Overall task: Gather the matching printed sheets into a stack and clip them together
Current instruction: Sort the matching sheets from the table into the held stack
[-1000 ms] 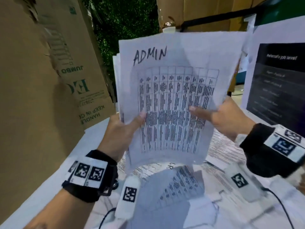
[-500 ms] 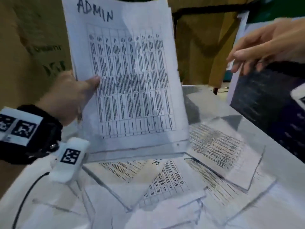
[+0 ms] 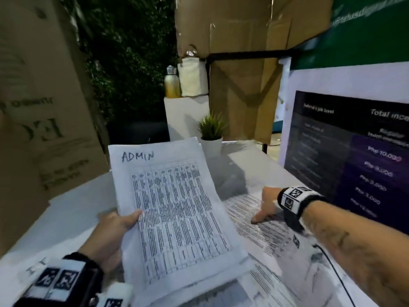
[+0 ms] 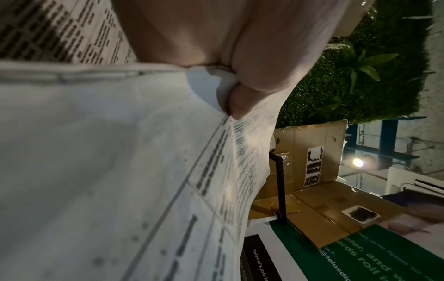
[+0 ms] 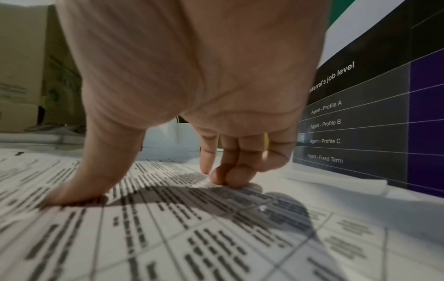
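The left hand [image 3: 110, 231] keeps its pinch on the ADMIN stack [image 3: 174, 209], now lowered. The right hand [image 3: 266, 206], off the stack, presses fingertips on a printed sheet [image 3: 261, 227] at 3 o'clock on the worktop [image 3: 73, 209], likely the next match.

Dim scene – bright papers, hard shadows, blurred and warped edges.

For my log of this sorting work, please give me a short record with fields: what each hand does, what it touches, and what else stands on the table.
left hand: grips the ADMIN stack at its left edge, thumb on top
ADMIN stack: several table-printed sheets, held above the table
right hand: thumb and fingers press a loose printed sheet lying on the table
clip: none visible
also on table: small potted plant, more loose sheets
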### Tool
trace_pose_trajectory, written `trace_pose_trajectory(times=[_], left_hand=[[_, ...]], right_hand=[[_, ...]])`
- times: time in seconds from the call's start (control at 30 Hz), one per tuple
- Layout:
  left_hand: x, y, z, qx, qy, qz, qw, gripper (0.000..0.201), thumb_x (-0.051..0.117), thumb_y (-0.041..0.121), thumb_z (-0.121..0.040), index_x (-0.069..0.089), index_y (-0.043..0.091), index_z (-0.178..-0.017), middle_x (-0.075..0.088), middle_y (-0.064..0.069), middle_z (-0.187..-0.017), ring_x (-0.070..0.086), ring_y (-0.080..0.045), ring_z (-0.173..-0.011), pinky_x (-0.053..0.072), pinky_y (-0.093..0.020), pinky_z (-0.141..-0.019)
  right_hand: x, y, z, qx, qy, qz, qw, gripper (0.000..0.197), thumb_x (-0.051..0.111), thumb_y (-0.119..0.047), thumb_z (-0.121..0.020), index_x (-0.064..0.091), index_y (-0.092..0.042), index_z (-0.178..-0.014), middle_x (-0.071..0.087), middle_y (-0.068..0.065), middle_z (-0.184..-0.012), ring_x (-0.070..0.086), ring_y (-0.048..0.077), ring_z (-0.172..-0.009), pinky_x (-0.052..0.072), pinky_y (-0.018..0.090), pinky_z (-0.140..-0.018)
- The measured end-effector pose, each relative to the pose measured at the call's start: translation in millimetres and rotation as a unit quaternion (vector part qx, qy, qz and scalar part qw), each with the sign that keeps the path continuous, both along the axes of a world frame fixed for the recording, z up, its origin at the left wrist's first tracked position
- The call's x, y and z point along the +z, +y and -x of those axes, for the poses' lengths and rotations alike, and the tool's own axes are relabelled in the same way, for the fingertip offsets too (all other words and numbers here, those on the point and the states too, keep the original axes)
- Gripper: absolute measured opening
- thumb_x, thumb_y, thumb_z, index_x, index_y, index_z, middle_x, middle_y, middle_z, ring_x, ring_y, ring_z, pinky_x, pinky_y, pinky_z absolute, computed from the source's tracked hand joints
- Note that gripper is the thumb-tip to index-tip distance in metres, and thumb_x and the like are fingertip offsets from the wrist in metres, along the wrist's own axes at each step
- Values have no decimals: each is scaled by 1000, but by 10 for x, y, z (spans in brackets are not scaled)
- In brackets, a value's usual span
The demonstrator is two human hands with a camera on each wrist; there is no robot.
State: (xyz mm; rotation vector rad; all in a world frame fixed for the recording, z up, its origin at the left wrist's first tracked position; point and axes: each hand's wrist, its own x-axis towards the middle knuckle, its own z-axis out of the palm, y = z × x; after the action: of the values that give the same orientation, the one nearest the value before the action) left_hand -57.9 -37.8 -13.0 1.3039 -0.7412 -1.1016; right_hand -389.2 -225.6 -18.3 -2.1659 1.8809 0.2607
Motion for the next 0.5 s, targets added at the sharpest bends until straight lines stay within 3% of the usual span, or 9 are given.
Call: trace_pose_trajectory(times=[0.03, 0.1, 0.17, 0.27, 0.33, 0.43, 0.5], left_hand=[[-25, -1, 7, -2, 12, -6, 1000, 29, 50, 6, -100, 65, -2, -123, 73, -27, -116, 68, -46, -110, 46, -67, -101], [-73, -16, 35, 2, 21, -14, 1000, 28, 49, 7, -101, 64, -4, -122, 73, -29, -115, 67, -47, -111, 41, -68, -105], [-99, -24, 73, 16, 10, -11, 1000, 25, 49, 3, -100, 66, -6, -116, 73, -30, -112, 67, -46, -108, 43, -64, -104], [-120, -54, 112, 26, -4, -15, 1000, 26, 51, 3, -99, 64, -8, -119, 72, -31, -113, 66, -47, -108, 48, -61, -100], [-126, -67, 150, 30, -14, -19, 999, 27, 52, 5, -100, 62, -4, -123, 72, -28, -114, 66, -45, -109, 53, -52, -89], [-117, -70, 230, 24, -22, -14, 999, 24, 53, 5, -99, 60, -1, -121, 71, -21, -116, 66, -38, -109, 52, -45, -87], [-109, -51, 299, 8, -22, -14, 1000, 16, 53, 4, -99, 63, 1, -111, 71, -18, -111, 66, -33, -103, 52, -41, -83]], right_hand=[[3, 6, 15, -3, 10, 6, 1000, 112, 63, -91, -14, 58, -16, -96, 65, 2, -95, 63, 26, -95, 51, 35, -86], [7, 52, 47, -12, 21, 19, 1000, 122, 67, -88, -30, 47, -15, -126, 55, 9, -126, 55, 30, -117, 45, 40, -95], [8, 64, 78, -35, 8, 21, 999, 130, 70, -85, -34, 36, -16, -139, 45, 11, -140, 48, 32, -127, 43, 43, -103], [72, 74, 152, -60, -43, 7, 997, 117, 80, -74, -39, 46, -13, -133, 56, 7, -137, 56, 28, -121, 47, 39, -97], [79, 83, 216, -79, -53, 8, 995, 105, 81, -72, -43, 54, -13, -125, 64, 7, -128, 62, 26, -110, 49, 34, -88], [57, 85, 273, -98, -33, 16, 994, 115, 78, -78, -36, 49, -14, -128, 58, 9, -131, 60, 28, -113, 50, 37, -93], [68, 65, 300, -102, -54, 16, 993, 109, 82, -71, -41, 52, -12, -128, 64, 7, -126, 62, 27, -111, 50, 37, -95]])
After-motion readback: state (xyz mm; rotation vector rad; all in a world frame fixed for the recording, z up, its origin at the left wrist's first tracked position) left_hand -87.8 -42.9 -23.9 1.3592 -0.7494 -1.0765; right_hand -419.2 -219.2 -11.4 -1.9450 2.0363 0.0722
